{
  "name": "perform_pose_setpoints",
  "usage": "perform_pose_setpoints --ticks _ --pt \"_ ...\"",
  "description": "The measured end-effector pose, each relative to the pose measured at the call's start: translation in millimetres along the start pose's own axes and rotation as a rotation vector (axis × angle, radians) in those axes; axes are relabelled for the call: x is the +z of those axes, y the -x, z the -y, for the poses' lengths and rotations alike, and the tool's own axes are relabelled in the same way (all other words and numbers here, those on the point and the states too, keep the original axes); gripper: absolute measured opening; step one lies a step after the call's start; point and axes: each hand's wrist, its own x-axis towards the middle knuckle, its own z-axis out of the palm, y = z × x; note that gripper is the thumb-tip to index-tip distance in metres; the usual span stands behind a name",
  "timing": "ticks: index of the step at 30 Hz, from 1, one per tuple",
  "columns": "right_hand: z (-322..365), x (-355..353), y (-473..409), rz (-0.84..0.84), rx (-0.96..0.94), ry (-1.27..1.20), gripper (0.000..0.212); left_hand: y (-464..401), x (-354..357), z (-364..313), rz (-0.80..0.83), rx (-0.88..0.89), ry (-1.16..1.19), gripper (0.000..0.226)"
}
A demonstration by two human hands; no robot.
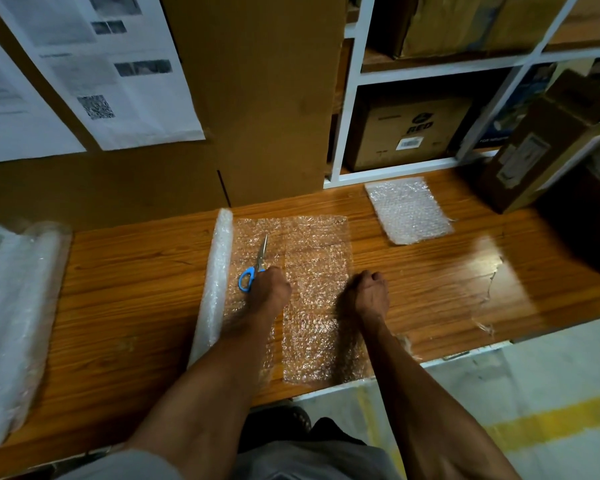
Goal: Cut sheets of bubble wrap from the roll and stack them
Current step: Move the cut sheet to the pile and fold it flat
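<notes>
A wooden table [430, 271] is seen from above, backed by cardboard and a white shelf unit [354, 98] filled with boxes. A large bubble wrap roll [11, 323] lies at the far left edge, and a slimmer working roll [215, 282] lies mid-table with its unrolled sheet [312, 289] spread flat to its right. The task is judged to be at an early stage: only a small stack of cut sheets [407, 209] is laid near the shelf, well apart from the spread length, and much wrap is left on both rolls. The blue-handled scissors [253, 268] are gripped by the left hand [271, 289], blades pointing away over the sheet. The right hand [369, 292] is curled at the sheet's right edge; whether the edge is pinched cannot be told. A tall brown box [541, 150] crowds the table beside the stack.
</notes>
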Motion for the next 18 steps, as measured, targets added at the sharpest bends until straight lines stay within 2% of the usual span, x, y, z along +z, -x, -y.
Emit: perform_pose_setpoints --ticks 5,10,12,15,18 --pt "-7.6 1.7 -3.9 -0.023 0.031 -0.38 0.019 -4.0 -6.9 -4.6 0.074 -0.038 0.122 0.018" --pt "-4.1 -12.2 -3.7 -0.019 0.153 -0.693 0.001 -1.7 -10.4 -7.3 0.093 -0.099 0.53 0.014" --pt "-7.9 -14.9 -5.7 0.009 0.143 -0.808 0.014 -0.3 -14.2 -7.5 0.103 -0.088 0.711 0.012" --pt "-11.5 -21.9 -5.7 0.053 0.08 -0.964 0.03 4.8 -27.1 -9.5 0.152 -0.008 0.92 0.04" --pt "-3.4 -35.0 0.8 0.053 0.002 -1.016 0.029 9.6 -39.6 -12.7 0.192 0.072 1.027 0.049"
